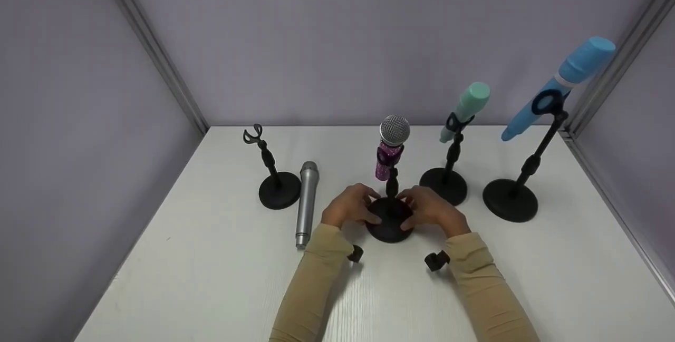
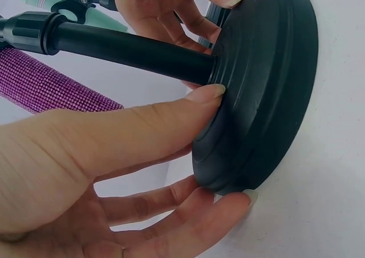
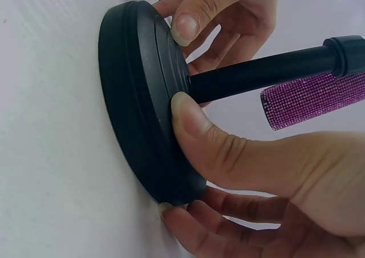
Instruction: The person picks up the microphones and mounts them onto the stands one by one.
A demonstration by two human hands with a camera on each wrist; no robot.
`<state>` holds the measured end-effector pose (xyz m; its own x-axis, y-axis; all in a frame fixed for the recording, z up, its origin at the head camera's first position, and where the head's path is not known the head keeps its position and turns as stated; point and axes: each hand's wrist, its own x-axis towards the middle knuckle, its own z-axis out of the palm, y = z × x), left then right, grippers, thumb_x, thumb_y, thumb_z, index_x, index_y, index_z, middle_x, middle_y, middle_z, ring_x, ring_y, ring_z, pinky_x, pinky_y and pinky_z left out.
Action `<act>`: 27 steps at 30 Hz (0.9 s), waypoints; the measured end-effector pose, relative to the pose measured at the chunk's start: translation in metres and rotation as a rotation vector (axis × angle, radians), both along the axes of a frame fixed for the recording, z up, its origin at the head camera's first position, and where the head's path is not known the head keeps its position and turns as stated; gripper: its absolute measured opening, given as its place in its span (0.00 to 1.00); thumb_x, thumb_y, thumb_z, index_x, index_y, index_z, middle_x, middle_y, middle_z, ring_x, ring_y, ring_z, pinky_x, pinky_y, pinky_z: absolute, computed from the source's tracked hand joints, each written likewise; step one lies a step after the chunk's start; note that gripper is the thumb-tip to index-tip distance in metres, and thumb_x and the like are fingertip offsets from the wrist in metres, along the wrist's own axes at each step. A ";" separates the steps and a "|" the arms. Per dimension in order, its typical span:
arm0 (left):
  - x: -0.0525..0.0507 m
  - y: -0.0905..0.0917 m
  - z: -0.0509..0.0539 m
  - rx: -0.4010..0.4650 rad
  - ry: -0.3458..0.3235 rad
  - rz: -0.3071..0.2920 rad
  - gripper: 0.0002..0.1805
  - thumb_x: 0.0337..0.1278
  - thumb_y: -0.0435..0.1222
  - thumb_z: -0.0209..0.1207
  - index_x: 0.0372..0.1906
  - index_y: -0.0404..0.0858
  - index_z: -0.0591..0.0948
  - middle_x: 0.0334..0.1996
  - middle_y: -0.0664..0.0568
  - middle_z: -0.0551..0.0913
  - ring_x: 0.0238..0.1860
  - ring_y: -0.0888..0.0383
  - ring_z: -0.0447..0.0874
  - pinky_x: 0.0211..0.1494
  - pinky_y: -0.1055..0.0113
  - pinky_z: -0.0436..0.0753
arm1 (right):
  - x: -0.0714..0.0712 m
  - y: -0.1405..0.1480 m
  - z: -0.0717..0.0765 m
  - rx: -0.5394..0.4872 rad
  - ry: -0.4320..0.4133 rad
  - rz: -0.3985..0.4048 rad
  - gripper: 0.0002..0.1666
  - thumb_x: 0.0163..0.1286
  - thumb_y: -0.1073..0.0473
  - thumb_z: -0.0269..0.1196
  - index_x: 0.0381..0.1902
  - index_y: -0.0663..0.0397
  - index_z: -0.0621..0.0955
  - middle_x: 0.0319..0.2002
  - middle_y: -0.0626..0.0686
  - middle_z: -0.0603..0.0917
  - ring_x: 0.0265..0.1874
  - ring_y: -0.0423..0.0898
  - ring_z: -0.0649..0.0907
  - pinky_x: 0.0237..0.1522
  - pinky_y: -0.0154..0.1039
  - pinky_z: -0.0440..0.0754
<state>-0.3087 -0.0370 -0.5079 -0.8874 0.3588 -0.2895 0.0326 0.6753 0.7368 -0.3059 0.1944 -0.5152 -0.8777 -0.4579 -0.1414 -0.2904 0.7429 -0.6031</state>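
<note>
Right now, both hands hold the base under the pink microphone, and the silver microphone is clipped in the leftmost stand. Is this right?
Not entirely. The head view shows the silver microphone lying on the table beside the leftmost stand, not clipped in it. The left hand and right hand hold the base under the pink microphone.

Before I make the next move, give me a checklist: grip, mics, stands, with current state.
1. Left hand gripping the stand base: ok, thumb on top.
2. Right hand gripping the opposite side: ok, thumb on top.
3. Purple microphone in its clip: ok.
4. Clip tight enough to hold it: cannot tell.
5. Green microphone and blue microphone in their stands: ok.
6. Silver microphone mounted: not ok, lies beside the empty stand.
</note>
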 end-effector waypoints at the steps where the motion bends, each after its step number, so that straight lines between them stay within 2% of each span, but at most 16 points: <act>1: 0.000 0.000 0.000 0.005 -0.003 0.004 0.34 0.47 0.32 0.78 0.63 0.39 0.82 0.53 0.40 0.86 0.37 0.54 0.90 0.41 0.63 0.89 | 0.000 0.000 0.000 -0.001 0.006 0.001 0.40 0.51 0.61 0.81 0.62 0.64 0.80 0.50 0.67 0.85 0.50 0.60 0.84 0.57 0.57 0.82; 7: 0.000 0.001 -0.002 0.004 -0.005 0.020 0.33 0.46 0.31 0.79 0.62 0.39 0.83 0.55 0.39 0.85 0.40 0.53 0.89 0.39 0.64 0.89 | 0.001 0.000 -0.001 -0.021 0.018 -0.004 0.39 0.50 0.62 0.82 0.61 0.65 0.81 0.49 0.67 0.85 0.49 0.61 0.84 0.56 0.57 0.82; 14: 0.000 0.003 0.000 -0.009 0.017 0.012 0.32 0.47 0.31 0.78 0.61 0.37 0.83 0.56 0.38 0.85 0.46 0.49 0.89 0.42 0.63 0.89 | 0.003 0.000 0.001 0.004 0.027 -0.037 0.37 0.53 0.63 0.80 0.61 0.62 0.82 0.48 0.64 0.86 0.48 0.58 0.83 0.55 0.55 0.82; 21: -0.001 0.005 0.001 -0.004 0.030 0.002 0.31 0.46 0.29 0.78 0.61 0.34 0.83 0.55 0.37 0.85 0.44 0.48 0.90 0.41 0.60 0.90 | 0.003 -0.003 0.001 0.018 0.039 -0.046 0.36 0.53 0.65 0.80 0.61 0.63 0.82 0.49 0.63 0.86 0.47 0.57 0.83 0.54 0.55 0.83; 27: -0.001 0.006 0.000 -0.009 0.037 0.035 0.29 0.47 0.29 0.77 0.59 0.32 0.84 0.56 0.39 0.87 0.47 0.49 0.89 0.40 0.62 0.90 | 0.002 -0.004 0.001 -0.009 0.022 -0.071 0.35 0.54 0.66 0.79 0.61 0.63 0.82 0.51 0.64 0.86 0.48 0.57 0.83 0.55 0.55 0.82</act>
<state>-0.3101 -0.0311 -0.5080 -0.9095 0.3249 -0.2594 0.0361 0.6833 0.7293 -0.3042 0.1907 -0.5145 -0.9107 -0.3959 -0.1181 -0.2505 0.7564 -0.6043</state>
